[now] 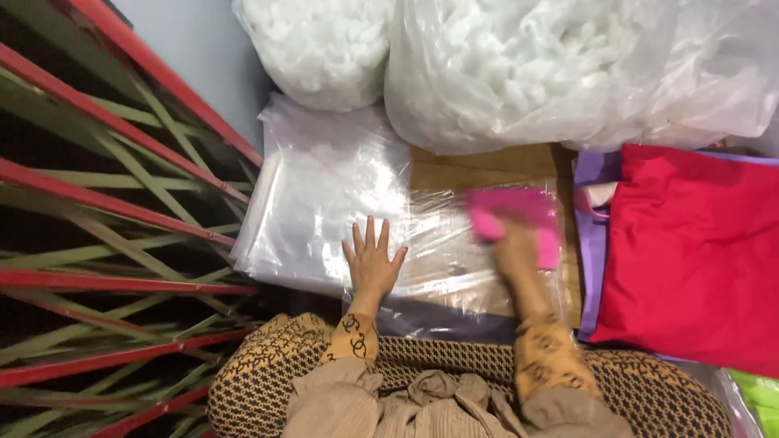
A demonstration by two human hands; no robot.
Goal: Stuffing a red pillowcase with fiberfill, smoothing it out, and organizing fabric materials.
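Starting at far left: red and green metal grille (105, 243), bars crossing at angles, beside a pale blue wall (207, 49).

Next, stack of clear plastic bags (324, 195), flat on a brown surface (487, 166), just right of the grille.

Left hand (372, 261): palm down on the near part of the plastic stack, fingers spread apart and straight, pressing flat. Sleeve patterned tan and dark.

Above, at frame top: two large clear sacks of white fluffy filling (519, 65), touching each other, resting against the far edge of the plastic stack.

Right hand (515, 251): blurred by motion. It lies on the right part of the plastic stack, in contact with a pink item (511, 212), also blurred; kind not determinable. Finger state: cannot tell, though the hand appears to close on the pink item's near edge.

Far right: red fabric piece (690, 251) lying on a purple one (596, 243), just beside the plastic stack. Green scrap (759, 397) at the bottom right corner.
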